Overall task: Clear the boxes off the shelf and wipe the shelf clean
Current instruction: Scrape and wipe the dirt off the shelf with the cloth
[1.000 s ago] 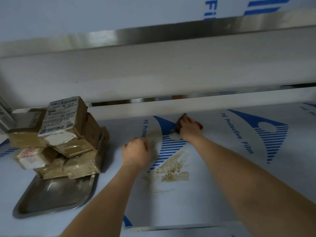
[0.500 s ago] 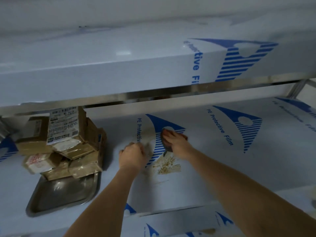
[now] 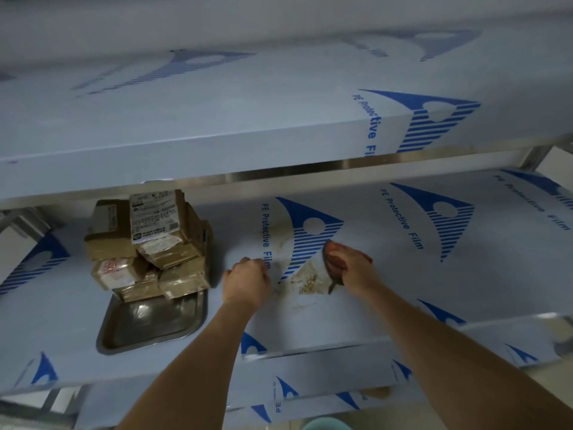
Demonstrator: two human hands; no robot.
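Right now both hands are down on the middle shelf (image 3: 403, 274), which is covered in white film printed with blue logos. The right hand (image 3: 350, 268) presses flat on a dark reddish cloth (image 3: 333, 265), fingers spread over it rather than curled, at the edge of a brownish stain (image 3: 307, 279). The left hand (image 3: 246, 282) rests just left of the stain, fingers curled in loosely; whether it pinches the film or anything else is hard to tell from this angle. Further left, a heap of taped cardboard boxes (image 3: 148, 243) sits on the far end of a metal tray (image 3: 148, 324) on the same shelf, well apart from the cloth.
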